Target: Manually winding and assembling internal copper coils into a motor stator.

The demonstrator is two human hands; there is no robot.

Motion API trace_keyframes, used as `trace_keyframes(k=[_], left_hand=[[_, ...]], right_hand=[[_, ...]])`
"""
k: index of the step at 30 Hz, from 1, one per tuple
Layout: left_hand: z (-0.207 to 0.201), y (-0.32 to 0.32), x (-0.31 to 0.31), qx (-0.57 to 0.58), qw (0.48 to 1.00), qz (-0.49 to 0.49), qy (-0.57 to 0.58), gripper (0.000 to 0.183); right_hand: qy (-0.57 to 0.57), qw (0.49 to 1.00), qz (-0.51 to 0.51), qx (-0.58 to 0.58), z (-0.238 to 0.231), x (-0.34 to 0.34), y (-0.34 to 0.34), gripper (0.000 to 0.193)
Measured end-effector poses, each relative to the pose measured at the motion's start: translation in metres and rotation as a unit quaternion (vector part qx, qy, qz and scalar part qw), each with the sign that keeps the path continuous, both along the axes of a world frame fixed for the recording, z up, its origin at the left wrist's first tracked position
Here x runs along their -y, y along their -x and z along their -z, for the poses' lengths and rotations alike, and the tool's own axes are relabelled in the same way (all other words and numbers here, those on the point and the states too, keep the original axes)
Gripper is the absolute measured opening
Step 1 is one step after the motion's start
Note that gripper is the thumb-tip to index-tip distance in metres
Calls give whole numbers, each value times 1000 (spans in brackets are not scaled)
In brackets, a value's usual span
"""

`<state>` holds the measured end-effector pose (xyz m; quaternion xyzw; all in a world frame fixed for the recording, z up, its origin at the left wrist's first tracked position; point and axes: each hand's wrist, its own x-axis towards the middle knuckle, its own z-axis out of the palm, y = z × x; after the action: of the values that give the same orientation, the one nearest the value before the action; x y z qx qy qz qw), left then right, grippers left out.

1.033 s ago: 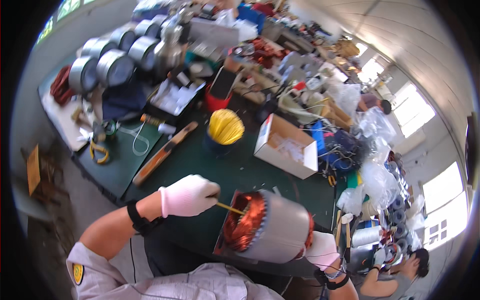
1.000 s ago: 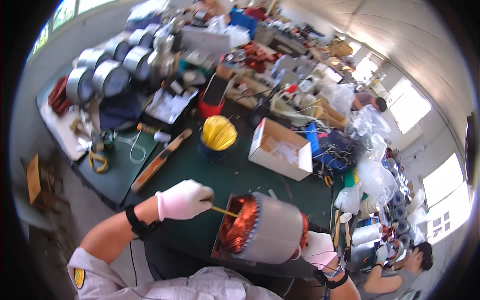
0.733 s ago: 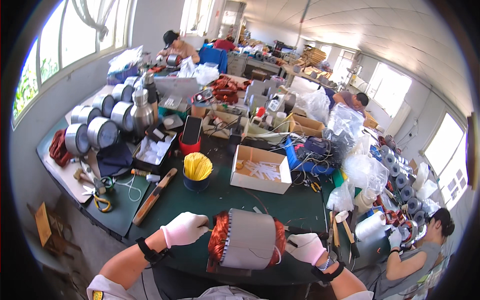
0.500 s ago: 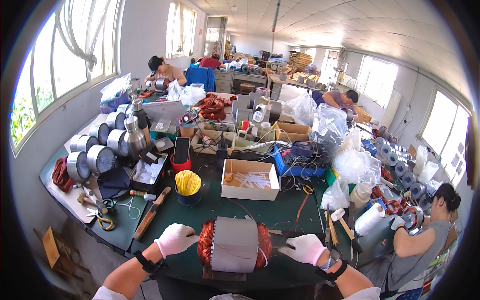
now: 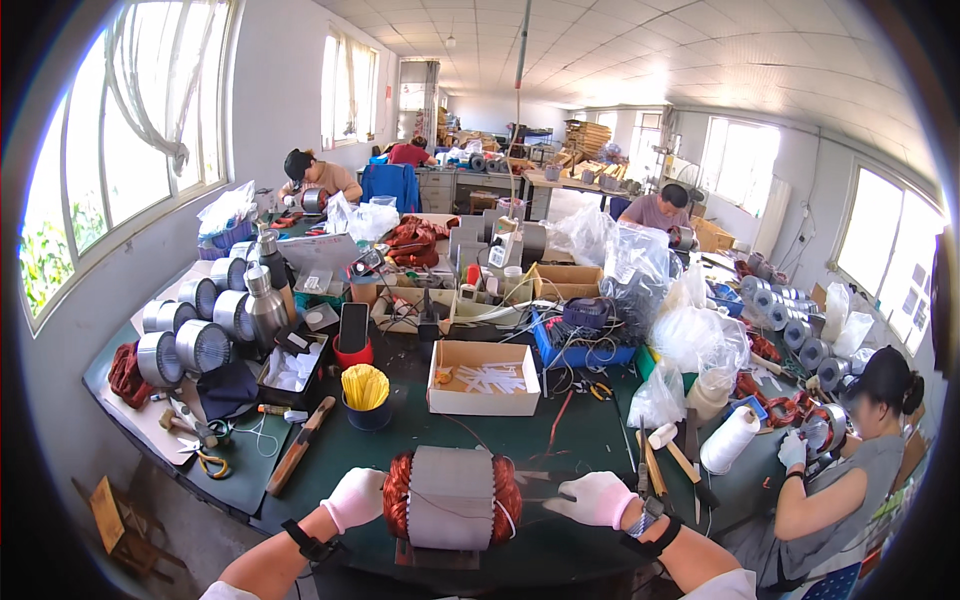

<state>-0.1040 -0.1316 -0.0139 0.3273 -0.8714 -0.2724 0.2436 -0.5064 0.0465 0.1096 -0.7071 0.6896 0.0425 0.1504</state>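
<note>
A motor stator [image 5: 452,498] lies on its side before me, a grey core with copper winding bundles bulging at both ends and white lacing at the right one. My left hand [image 5: 357,499], in a white glove, is closed at the left winding end; its fingertips are partly hidden. To the right, my gloved right hand [image 5: 596,498] is closed with its fingertips toward the stator. Thin blurred strips or wires span the gap between those fingertips and the right winding; what they are is unclear.
Beyond the stator stand a cardboard box [image 5: 484,380] of white strips and a cup of yellow sticks [image 5: 366,388]. A wooden-handled tool [image 5: 301,446] and scissors [image 5: 212,463] lie left; hammers [image 5: 680,458] and a white thread cone [image 5: 735,440] right. A co-worker [image 5: 850,470] sits at the right.
The view has shifted slightly, moving the stator a little left and down in the picture. My left hand is now closer against the left winding; my right hand remains beside the right end.
</note>
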Motion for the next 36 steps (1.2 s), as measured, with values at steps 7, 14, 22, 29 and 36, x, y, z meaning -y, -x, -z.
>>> trace_keyframes(k=[7, 14, 22, 29, 36], left_hand=[[-1, -11, -14, -16, 999, -35, -24, 19], [-67, -69, -12, 61, 992, -112, -26, 27], [-59, -138, 10, 121, 962, -243, 27, 18], [-51, -190, 5, 115, 944, -307, 35, 20], [-64, -178, 3, 93, 954, -284, 30, 22]], right_hand=[[-34, 996, 66, 58, -9, -38, 42, 60], [296, 944, 142, 16, 36, -54, 59, 30], [377, 903, -3, 208, -40, 2, -74, 12], [363, 900, 63, 232, -32, 26, -102, 17], [401, 832, 221, 312, 7, 6, -55, 14]])
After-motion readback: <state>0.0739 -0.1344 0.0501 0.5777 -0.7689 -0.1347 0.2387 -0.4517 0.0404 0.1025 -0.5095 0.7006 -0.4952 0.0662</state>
